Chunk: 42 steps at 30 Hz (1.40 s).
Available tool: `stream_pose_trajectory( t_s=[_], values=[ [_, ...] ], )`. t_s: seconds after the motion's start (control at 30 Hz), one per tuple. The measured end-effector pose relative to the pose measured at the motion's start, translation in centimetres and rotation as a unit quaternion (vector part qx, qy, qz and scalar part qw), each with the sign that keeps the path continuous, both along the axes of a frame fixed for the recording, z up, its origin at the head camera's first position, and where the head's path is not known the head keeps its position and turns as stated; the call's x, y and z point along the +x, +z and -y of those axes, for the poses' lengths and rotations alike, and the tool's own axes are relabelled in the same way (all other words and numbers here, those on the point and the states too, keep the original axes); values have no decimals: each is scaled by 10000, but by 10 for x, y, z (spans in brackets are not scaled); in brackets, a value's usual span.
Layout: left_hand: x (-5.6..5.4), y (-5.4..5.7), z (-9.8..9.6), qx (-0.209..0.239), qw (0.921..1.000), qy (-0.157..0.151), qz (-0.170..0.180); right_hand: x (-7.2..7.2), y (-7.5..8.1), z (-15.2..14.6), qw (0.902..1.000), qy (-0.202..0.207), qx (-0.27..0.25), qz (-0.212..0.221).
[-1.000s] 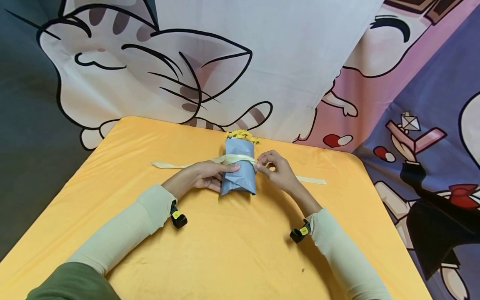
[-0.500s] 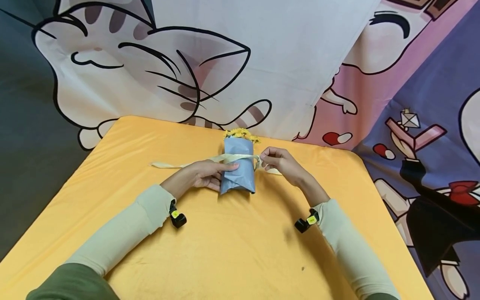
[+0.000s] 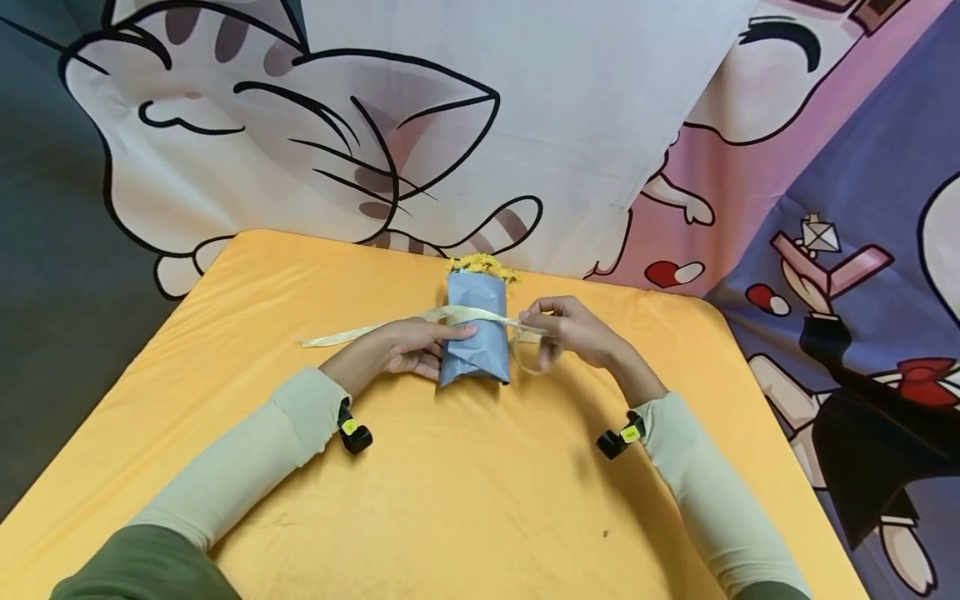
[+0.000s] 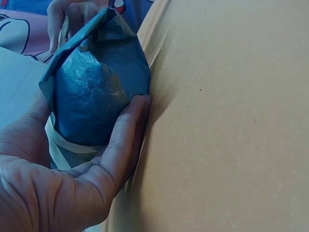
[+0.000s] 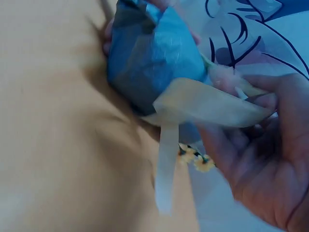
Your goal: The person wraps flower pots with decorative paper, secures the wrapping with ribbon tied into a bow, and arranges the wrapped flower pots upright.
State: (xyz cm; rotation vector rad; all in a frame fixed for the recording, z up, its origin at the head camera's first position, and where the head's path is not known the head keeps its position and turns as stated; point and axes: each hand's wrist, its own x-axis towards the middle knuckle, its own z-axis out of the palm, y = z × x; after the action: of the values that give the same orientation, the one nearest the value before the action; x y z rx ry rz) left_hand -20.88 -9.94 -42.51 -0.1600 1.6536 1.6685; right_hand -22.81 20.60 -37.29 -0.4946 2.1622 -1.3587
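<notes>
yellow-covered table kinda hogging the foreground, cartoon cat smiling on a white backdrop behind the table, pink panel hanging behind its far right corner, purple-blue panel running along its right side, dark grey area sitting off its left

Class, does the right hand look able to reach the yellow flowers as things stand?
Probably yes: the yellow flowers protrude from the blue wrapping, with nothing visible between them and the right hand, though it pinches the cream ribbon.
</notes>
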Motion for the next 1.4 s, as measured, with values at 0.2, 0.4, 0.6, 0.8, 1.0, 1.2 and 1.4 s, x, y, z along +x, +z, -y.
stream_pose_trajectory(
  t_s=[0.2,0.4,0.6,0.8,1.0,1.2,1.4],
  values=[
    [-2,-3,1,28,10000,-20,-36,0,20,-12,9849,754,1531,-286],
    [-3,-3,1,56,10000,-71,12,5,49,-26,9886,1417,468,-189],
    [-4,-1,2,-33,9999,-104,-48,0,56,-43,9558,551,2203,-1866],
    [-5,-1,1,-55,9998,-149,-118,-1,17,-50,9053,-35,3464,-2460],
    [-5,0,0,-54,9996,-244,-161,23,-17,-8,9326,-927,2659,-2259],
    [-3,0,5,-147,9987,-319,-363,33,-17,42,9601,-1445,1995,-1324],
    [-1,-1,3,-117,9980,-466,-411,32,-16,54,9496,-1402,2630,-971]
  ],
)
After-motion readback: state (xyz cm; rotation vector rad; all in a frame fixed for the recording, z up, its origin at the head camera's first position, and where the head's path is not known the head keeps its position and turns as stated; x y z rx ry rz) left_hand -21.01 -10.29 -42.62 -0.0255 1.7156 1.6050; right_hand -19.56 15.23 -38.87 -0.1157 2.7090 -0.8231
